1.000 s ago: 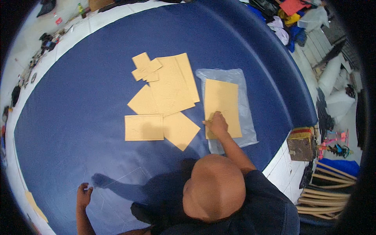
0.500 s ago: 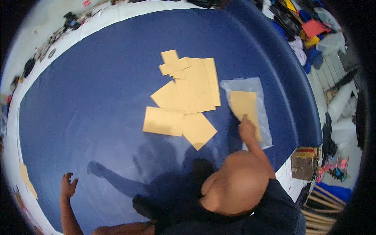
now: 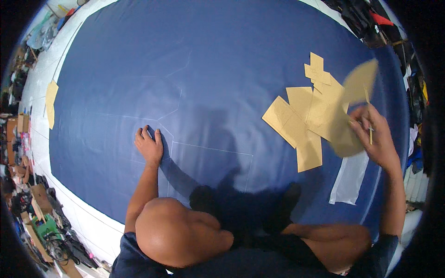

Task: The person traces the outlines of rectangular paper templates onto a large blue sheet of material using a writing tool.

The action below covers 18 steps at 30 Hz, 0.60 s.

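Observation:
My left hand (image 3: 150,144) rests on the dark blue sheet material (image 3: 218,83), fingers apart, beside thin pale lines marked on it. Raised at the right, my right hand (image 3: 378,136) grips a tan card piece (image 3: 359,83), smeared by motion. A thin yellowish pen-like stick (image 3: 371,135) also sits among its fingers; its exact kind is unclear. Under and left of the held piece lie several overlapping tan card pieces (image 3: 299,104), partly covered by it. Below it a whitish clear plastic bag (image 3: 350,183) lies flat, its upper part hidden.
A separate tan card piece (image 3: 51,104) lies at the sheet's left edge. White tiled floor (image 3: 79,208) borders the sheet. Boxes and clutter (image 3: 41,222) stand at the lower left, dark bags (image 3: 352,21) at the upper right. My bent knees are at the near edge.
The view has shifted left, bringing marked lines into sight. My right hand has lifted a tan card piece off the plastic bag. My left hand has come down onto the sheet.

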Each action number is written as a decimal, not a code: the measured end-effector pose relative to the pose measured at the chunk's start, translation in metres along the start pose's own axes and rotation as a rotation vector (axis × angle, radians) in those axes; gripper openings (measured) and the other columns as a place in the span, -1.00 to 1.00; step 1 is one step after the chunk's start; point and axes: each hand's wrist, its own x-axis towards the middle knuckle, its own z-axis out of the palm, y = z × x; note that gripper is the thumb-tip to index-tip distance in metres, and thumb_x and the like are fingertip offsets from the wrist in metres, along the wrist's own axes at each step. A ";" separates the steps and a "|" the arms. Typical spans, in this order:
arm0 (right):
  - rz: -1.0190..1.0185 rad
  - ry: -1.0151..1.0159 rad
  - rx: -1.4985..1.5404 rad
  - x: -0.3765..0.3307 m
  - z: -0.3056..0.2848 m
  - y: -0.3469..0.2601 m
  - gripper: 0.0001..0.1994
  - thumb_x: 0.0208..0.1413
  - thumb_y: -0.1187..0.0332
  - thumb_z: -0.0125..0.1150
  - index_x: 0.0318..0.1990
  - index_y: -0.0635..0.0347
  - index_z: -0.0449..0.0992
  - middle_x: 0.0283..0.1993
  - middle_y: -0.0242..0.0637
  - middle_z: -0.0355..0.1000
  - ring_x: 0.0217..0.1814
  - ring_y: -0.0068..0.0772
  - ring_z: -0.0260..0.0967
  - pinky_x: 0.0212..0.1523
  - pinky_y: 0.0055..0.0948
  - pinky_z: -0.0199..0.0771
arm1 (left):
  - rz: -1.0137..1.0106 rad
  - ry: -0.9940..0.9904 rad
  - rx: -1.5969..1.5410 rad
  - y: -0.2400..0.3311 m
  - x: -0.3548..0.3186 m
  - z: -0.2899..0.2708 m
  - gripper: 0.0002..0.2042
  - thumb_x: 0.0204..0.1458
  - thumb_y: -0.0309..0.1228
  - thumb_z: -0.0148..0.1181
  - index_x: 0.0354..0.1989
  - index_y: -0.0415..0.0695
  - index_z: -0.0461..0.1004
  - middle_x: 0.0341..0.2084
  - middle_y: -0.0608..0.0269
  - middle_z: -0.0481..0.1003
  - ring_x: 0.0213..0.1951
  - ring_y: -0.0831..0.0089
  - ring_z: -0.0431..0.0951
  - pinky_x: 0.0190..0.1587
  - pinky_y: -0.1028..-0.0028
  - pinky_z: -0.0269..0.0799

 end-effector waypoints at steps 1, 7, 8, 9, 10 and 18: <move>-0.140 0.081 0.179 0.019 0.015 -0.013 -0.75 0.18 0.47 0.30 -0.37 0.22 0.27 -0.29 -0.16 0.47 -0.27 -0.34 0.41 -0.19 -0.39 0.41 | -0.003 0.025 0.018 0.000 -0.002 -0.001 -0.48 0.18 -0.08 0.23 0.21 -0.14 0.44 0.22 -0.13 0.35 0.28 -0.08 0.31 0.33 -0.08 0.14; -0.172 0.059 0.482 0.127 0.099 -0.046 -0.70 0.17 0.27 0.38 -0.34 0.19 0.33 -0.22 -0.25 0.54 -0.17 -0.46 0.38 -0.10 -0.38 0.42 | -0.050 0.047 -0.035 0.020 -0.006 0.004 -0.50 0.19 -0.08 0.20 0.21 -0.11 0.44 0.23 -0.08 0.34 0.32 -0.06 0.27 0.38 -0.15 0.04; -0.172 0.014 0.403 0.146 0.128 -0.043 -0.69 0.16 0.23 0.39 -0.33 0.18 0.35 -0.22 -0.26 0.54 -0.14 -0.44 0.39 -0.07 -0.33 0.43 | -0.045 0.050 -0.042 0.015 -0.008 0.004 -0.51 0.19 -0.08 0.20 0.21 -0.10 0.44 0.23 -0.07 0.34 0.32 -0.06 0.27 0.39 -0.15 0.03; -0.123 -0.014 0.517 0.163 0.169 -0.037 -0.67 0.15 0.23 0.39 -0.35 0.16 0.31 -0.26 -0.28 0.51 -0.15 -0.41 0.40 -0.08 -0.32 0.42 | -0.063 0.063 -0.026 0.010 -0.008 0.005 -0.50 0.19 -0.07 0.19 0.22 -0.08 0.43 0.24 -0.07 0.34 0.33 -0.06 0.27 0.40 -0.13 0.02; -0.144 -0.045 0.537 0.174 0.199 -0.035 -0.65 0.14 0.24 0.40 -0.36 0.15 0.27 -0.30 -0.28 0.48 -0.17 -0.41 0.40 -0.11 -0.31 0.41 | -0.078 0.029 -0.027 0.012 -0.005 0.005 -0.50 0.19 -0.07 0.19 0.22 -0.08 0.43 0.25 -0.07 0.33 0.33 -0.06 0.26 0.40 -0.13 0.02; -0.192 0.148 -0.010 0.192 0.317 -0.026 -0.69 0.13 0.24 0.37 -0.11 0.18 0.43 -0.23 -0.11 0.52 -0.11 0.02 0.47 -0.10 -0.05 0.41 | -0.048 0.080 0.037 0.027 -0.004 0.003 -0.51 0.19 -0.06 0.20 0.18 -0.10 0.47 0.21 -0.11 0.39 0.26 -0.08 0.33 0.32 0.01 0.16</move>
